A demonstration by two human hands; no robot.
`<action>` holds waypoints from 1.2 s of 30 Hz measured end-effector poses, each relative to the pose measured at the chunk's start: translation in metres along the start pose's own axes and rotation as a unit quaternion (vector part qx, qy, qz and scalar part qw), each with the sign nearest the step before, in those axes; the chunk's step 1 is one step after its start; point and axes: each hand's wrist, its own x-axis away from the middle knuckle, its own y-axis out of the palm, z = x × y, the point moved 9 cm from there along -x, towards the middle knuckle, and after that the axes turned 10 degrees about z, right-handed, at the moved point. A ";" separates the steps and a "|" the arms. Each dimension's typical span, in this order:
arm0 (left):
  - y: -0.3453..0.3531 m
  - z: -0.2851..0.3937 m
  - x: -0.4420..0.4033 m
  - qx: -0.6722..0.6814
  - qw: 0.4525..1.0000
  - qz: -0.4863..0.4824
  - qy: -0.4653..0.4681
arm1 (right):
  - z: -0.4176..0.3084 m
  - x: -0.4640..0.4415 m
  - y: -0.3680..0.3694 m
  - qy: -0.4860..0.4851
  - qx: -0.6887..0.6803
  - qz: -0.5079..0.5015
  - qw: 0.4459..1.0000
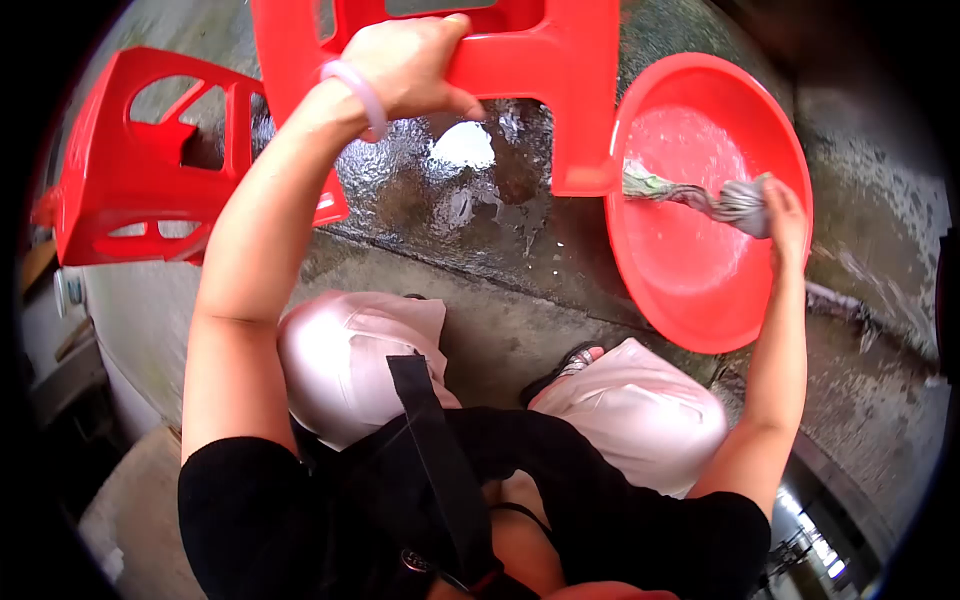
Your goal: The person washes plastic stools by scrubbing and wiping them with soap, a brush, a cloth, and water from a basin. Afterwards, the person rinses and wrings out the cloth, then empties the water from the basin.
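Note:
My left hand (408, 68), with a pale bangle at the wrist, is closed round the edge of a red plastic stool (580, 95) at the top of the view. The stool is tilted, and one leg end reaches the rim of a red basin (655, 290) on the right. My right hand (788, 222) grips one end of a wet, twisted grey-green rag (690, 196) above the basin. The rag's other end hangs toward the stool leg. Water lies in the bottom of the basin.
Another red plastic stool (90, 190) lies on its side at the left. The concrete floor (520, 250) is wet, with a shiny puddle under the held stool. My knees and a sandalled foot (570, 365) are close below.

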 end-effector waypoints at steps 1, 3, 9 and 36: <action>0.001 0.000 0.002 0.005 0.999 -0.031 -0.003 | 0.034 0.011 0.006 0.019 0.072 -0.043 0.996; 0.012 -0.002 0.003 0.072 0.996 -0.051 0.032 | 0.090 0.047 0.020 0.085 0.235 -0.111 0.962; 0.036 -0.006 0.015 -0.012 0.994 -0.040 0.105 | 0.242 0.071 0.028 0.107 0.295 -0.269 0.911; 0.187 -0.174 0.116 -0.100 0.986 -0.112 -0.068 | 0.185 0.096 0.053 0.175 0.316 -0.355 0.863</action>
